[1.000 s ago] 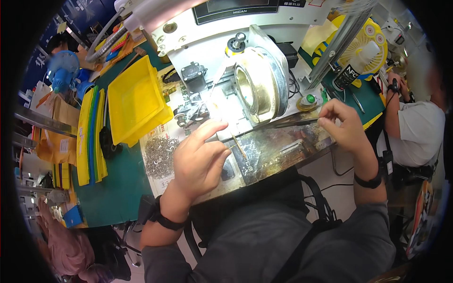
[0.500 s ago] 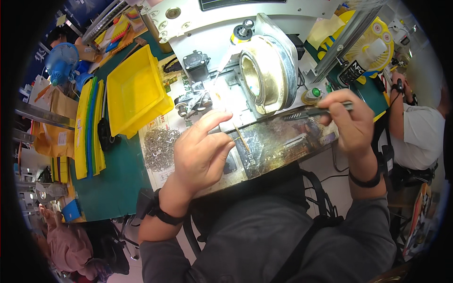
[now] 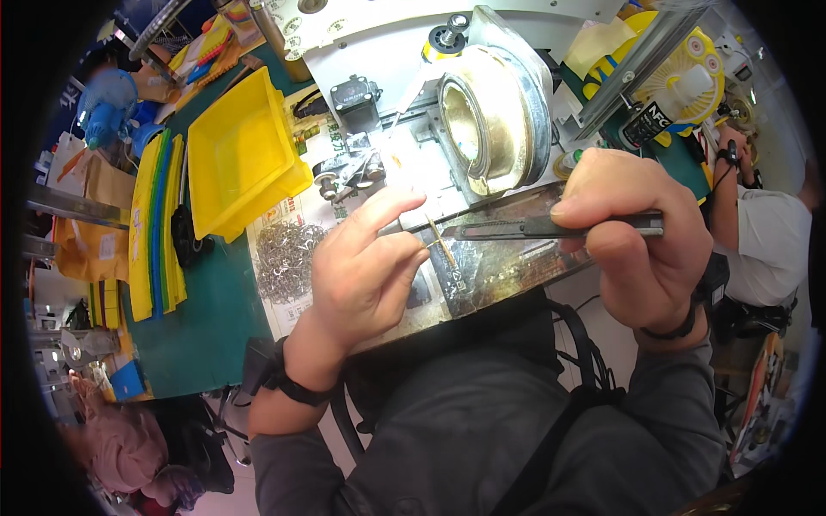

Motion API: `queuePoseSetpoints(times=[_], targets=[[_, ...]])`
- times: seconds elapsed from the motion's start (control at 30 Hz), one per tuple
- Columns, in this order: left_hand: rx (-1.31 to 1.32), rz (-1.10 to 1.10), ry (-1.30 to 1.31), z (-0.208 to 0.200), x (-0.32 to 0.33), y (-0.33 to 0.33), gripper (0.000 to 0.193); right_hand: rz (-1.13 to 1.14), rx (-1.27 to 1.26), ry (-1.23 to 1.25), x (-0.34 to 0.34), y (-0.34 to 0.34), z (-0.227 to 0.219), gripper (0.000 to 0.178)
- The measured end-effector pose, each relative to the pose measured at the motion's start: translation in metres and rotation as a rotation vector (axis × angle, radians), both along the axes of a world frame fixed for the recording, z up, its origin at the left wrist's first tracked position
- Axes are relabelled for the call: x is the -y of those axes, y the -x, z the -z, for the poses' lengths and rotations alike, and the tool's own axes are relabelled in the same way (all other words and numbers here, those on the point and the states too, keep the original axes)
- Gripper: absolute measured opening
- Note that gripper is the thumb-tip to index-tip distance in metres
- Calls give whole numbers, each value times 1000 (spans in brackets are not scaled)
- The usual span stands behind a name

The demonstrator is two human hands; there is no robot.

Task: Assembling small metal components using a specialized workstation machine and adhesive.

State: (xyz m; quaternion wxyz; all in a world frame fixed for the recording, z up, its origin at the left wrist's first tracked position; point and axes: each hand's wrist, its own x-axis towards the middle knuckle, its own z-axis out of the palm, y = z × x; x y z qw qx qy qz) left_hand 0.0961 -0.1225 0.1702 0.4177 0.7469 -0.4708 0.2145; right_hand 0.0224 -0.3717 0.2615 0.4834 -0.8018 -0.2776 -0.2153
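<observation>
My right hand (image 3: 641,232) is closed around a dark snap-off utility knife (image 3: 542,227), its narrow tip pointing left. My left hand (image 3: 361,267) is closed in a pinch, index finger stretched out above the thumb. A thin brass-coloured rod (image 3: 442,242) shows at the left thumb tip, over the dark worn front plate (image 3: 508,267) of the bench. The knife's tip appears close to the rod; whether they touch I cannot tell. Behind the hands stands a machine with a large pale ring-shaped wheel (image 3: 503,120) and a small metal clamp-like fixture (image 3: 353,169).
A heap of small metal wire pieces (image 3: 288,261) lies left of my left hand. Beyond it are a yellow tray (image 3: 211,185) and upright yellow, green and blue strips (image 3: 155,232). A yellow fan (image 3: 684,82) and a dark bottle (image 3: 645,125) stand right. A co-worker (image 3: 757,232) sits at the far right.
My right hand has moved left and toward me, bringing the knife's tip close to the rod. My left hand keeps its pinch, nearly in place. The view has shifted slightly.
</observation>
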Motion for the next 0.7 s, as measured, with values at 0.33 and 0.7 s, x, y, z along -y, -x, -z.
queuePoseSetpoints(times=[0.33,0.7], targets=[[-90,18,-44,-2,-4,4,13,-36,58,142,-1,-11,1,33],[-2,5,-23,-3,-2,2,15,-17,56,138,-7,-12,5,34]])
